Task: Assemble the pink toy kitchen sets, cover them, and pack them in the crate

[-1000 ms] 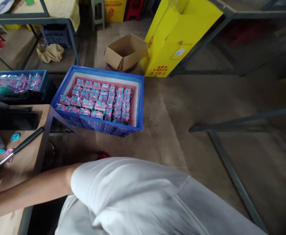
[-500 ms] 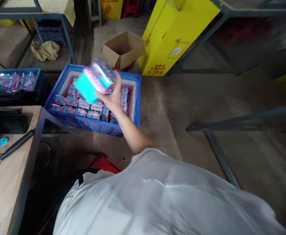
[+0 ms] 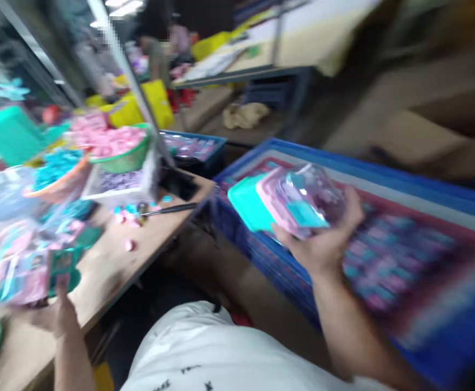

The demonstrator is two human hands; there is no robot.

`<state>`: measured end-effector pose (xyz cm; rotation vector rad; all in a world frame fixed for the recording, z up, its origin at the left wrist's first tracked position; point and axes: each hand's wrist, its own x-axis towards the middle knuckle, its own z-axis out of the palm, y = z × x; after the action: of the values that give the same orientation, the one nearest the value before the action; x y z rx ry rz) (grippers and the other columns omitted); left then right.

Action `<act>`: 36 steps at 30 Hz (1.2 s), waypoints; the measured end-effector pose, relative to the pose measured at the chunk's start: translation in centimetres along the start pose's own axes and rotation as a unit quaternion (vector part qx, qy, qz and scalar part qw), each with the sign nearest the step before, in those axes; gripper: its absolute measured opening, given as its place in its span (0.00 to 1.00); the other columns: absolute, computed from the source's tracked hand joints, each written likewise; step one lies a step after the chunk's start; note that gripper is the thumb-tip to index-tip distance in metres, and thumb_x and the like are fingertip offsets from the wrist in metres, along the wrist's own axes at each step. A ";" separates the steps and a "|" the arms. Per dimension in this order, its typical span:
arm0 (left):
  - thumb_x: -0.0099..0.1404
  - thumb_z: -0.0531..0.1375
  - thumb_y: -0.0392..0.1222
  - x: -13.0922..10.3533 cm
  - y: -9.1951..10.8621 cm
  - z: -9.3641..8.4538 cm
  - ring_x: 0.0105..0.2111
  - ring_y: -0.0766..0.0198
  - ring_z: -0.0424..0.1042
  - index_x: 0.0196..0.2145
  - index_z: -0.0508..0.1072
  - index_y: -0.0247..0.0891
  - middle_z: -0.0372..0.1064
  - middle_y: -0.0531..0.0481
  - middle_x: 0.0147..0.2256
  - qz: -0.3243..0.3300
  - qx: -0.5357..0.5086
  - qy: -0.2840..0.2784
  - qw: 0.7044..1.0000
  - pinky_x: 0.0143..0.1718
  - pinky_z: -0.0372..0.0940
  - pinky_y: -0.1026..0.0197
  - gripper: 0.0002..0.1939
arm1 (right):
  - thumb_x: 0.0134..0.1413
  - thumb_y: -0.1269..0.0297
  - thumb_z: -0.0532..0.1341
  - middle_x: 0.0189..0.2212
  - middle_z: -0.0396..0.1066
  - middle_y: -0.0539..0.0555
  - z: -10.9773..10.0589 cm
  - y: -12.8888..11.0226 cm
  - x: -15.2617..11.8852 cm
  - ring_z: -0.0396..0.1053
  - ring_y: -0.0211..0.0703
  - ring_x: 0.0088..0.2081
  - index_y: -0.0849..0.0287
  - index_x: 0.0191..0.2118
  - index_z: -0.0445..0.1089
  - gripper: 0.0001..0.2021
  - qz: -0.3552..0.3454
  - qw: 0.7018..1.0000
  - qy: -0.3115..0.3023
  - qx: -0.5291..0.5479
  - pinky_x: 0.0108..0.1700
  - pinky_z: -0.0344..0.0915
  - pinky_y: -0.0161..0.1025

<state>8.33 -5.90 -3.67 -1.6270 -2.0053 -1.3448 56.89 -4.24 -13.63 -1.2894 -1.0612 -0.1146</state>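
My right hand (image 3: 329, 239) grips a pink and teal plastic toy case (image 3: 290, 203) with a clear domed cover. Its flat teal panel points left, and it is held above the edge of a blue crate (image 3: 257, 239). Inside the crate lie many similar pink and teal pieces (image 3: 392, 255), smeared by motion. Over the wooden table (image 3: 109, 266) at the left, my left hand (image 3: 56, 315) has its thumb on a pink and teal plastic toy piece (image 3: 37, 274). Blur hides that piece's exact shape and most of the fingers.
On the table stand a green basket (image 3: 119, 157) of pink parts, an orange bowl (image 3: 58, 182) of blue parts and a white bin (image 3: 119, 190). A black-handled tool (image 3: 170, 209) lies near the edge. A cardboard box (image 3: 420, 136) stands beyond the crate.
The view has swung left, bringing the table and my left hand into sight. My right hand still holds the toy case, now nearer to me and the table.
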 end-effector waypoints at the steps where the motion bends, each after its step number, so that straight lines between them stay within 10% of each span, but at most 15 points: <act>1: 0.63 0.66 0.55 -0.8 -1.7 -2.7 0.67 0.44 0.56 0.70 0.47 0.36 0.48 0.34 0.70 -0.044 0.016 0.073 0.996 0.64 0.58 0.36 0.47 | 0.39 0.42 0.71 0.66 0.53 0.64 1.8 -1.9 -0.8 0.58 0.67 0.66 0.43 0.71 0.44 0.56 -0.025 0.997 -0.034 0.061 0.62 0.61 0.64; 3: 0.56 0.70 0.59 -2.8 -4.6 -6.9 0.71 0.46 0.48 0.71 0.32 0.32 0.38 0.29 0.72 -0.137 0.046 0.178 0.973 0.69 0.52 0.40 0.64 | 0.43 0.45 0.70 0.60 0.63 0.62 5.2 -6.2 -3.0 0.67 0.66 0.59 0.38 0.72 0.37 0.56 -0.013 0.959 -0.198 0.201 0.57 0.68 0.66; 6: 0.50 0.72 0.61 -5.6 -8.0 -10.1 0.71 0.45 0.46 0.71 0.36 0.33 0.41 0.29 0.72 -0.245 0.100 0.233 0.936 0.70 0.49 0.43 0.66 | 0.43 0.50 0.71 0.58 0.66 0.61 9.8 -13.4 -7.3 0.70 0.66 0.57 0.40 0.73 0.30 0.60 -0.053 0.845 -0.415 0.335 0.56 0.71 0.65; 12: 0.52 0.68 0.64 -8.7 -12.0 -10.1 0.69 0.41 0.54 0.72 0.37 0.33 0.46 0.28 0.70 -0.323 0.135 0.225 0.910 0.66 0.57 0.42 0.65 | 0.37 0.57 0.75 0.64 0.60 0.66 18.9 -23.4 -14.4 0.67 0.62 0.61 0.52 0.73 0.41 0.60 -0.122 0.714 -0.569 0.389 0.55 0.72 0.55; 20: 0.53 0.64 0.68 -9.3 -13.2 -8.1 0.59 0.27 0.66 0.72 0.41 0.29 0.56 0.20 0.65 -0.327 0.203 0.218 0.897 0.55 0.65 0.32 0.63 | 0.44 0.55 0.73 0.65 0.60 0.68 26.1 -24.5 -18.3 0.62 0.67 0.64 0.56 0.72 0.47 0.52 -0.167 0.758 -0.557 0.294 0.66 0.59 0.65; 36: 0.54 0.65 0.65 -9.8 -13.8 -7.7 0.57 0.32 0.69 0.70 0.47 0.27 0.61 0.21 0.62 -0.309 0.229 0.228 0.894 0.54 0.67 0.37 0.59 | 0.53 0.52 0.68 0.65 0.59 0.66 28.1 -22.1 -20.2 0.59 0.64 0.67 0.54 0.73 0.43 0.48 -0.180 0.757 -0.552 0.301 0.68 0.56 0.66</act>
<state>-2.85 -17.68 -12.88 -0.4209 -2.3554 -1.1363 16.27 1.61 -14.42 -0.4402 -2.1260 0.7514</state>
